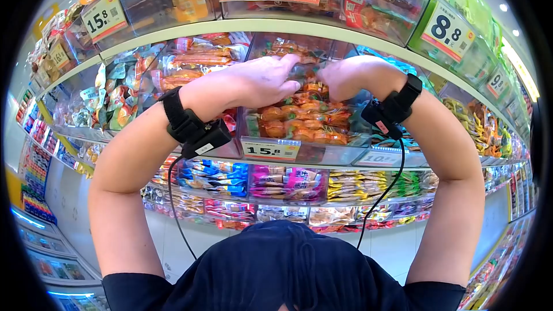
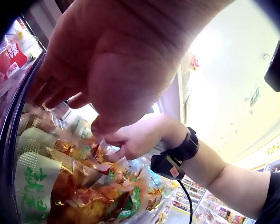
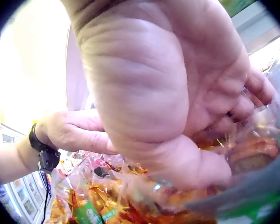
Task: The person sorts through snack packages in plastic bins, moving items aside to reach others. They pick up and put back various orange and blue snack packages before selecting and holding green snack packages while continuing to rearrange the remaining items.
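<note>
Clear packets of orange-red snacks (image 1: 305, 121) fill a clear bin on the middle shelf, behind a 15.8 price tag (image 1: 269, 150). Over the bin's left part reaches the left hand (image 1: 268, 80), its fingers extended among the packets. The right hand (image 1: 345, 78) is at the bin's right side, fingers bent down toward the packets. In the left wrist view, packets with green print (image 2: 102, 186) lie below the left hand (image 2: 112, 70). The right wrist view shows the right hand's (image 3: 163, 88) thumb against a packet; whether the fingers grip one is hidden.
Bins of other wrapped snacks (image 1: 109, 95) flank this one on both sides. Above runs the upper shelf's pale edge (image 1: 276, 27), with bins and large price tags (image 1: 448, 30). Lower shelves hold blue, pink and yellow packets (image 1: 288, 181). Cables hang from both wrist cameras.
</note>
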Demonstrator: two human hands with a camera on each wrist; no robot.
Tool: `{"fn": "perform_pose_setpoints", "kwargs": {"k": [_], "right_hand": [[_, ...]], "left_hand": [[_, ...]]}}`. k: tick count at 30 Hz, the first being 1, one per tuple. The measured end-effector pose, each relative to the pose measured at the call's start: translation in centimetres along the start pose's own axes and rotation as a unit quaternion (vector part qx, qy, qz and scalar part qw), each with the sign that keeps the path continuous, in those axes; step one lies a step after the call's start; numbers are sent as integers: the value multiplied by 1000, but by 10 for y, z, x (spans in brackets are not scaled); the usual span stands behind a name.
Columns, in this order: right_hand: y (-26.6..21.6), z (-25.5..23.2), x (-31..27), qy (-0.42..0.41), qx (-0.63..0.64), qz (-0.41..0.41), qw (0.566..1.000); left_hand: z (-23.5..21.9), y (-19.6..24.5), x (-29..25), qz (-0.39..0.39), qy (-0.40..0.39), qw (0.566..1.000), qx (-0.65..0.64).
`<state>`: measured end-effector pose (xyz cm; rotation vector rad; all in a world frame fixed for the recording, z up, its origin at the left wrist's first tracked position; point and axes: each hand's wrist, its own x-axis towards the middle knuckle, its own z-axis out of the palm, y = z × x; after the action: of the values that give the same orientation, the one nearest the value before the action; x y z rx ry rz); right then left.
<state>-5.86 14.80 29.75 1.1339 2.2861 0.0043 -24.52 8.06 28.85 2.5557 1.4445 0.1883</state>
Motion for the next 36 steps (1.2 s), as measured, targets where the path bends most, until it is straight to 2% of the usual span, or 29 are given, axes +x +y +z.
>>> {"fn": "perform_pose_setpoints", "kwargs": {"k": [1,4,7,11,12,14,15,17,19,20,21,24,30,36], "right_hand": [[-4,-5,-3,-29,-10,5,1000],[1,-4,-3,-38,13,3,999],[13,-2,-7,-13,60,-44,997],[28,-9,-15,31,181,-85,979],[28,-11,-18,120,183,-82,972],[40,-7,4,163,353,-50,920],[28,-12,-9,287,257,-65,921],[36,5,27,484,167,-156,844],[27,-5,33,452,118,-106,878],[25,-7,33,406,115,-106,900],[21,-9,37,394,108,-109,906],[12,-11,43,393,91,-122,907],[1,-11,60,418,74,-140,895],[5,-13,68,452,67,-148,877]], "left_hand": [[5,-6,3,39,26,999,-14],[13,-19,14,146,39,988,-16],[6,-16,16,88,-46,994,-40],[5,-11,11,68,-47,996,-32],[4,-11,10,64,-51,996,-36],[3,-9,9,63,-63,995,-48],[3,-9,8,67,-72,994,-55],[1,-8,6,79,-76,992,-55],[-3,-6,1,86,-92,990,-56],[-4,-6,0,90,-98,990,-54],[-2,-8,0,103,-99,988,-60],[1,-11,-2,114,-79,989,-49],[2,-10,-4,104,-89,989,-50],[5,-13,-5,120,-78,989,-33]]}}
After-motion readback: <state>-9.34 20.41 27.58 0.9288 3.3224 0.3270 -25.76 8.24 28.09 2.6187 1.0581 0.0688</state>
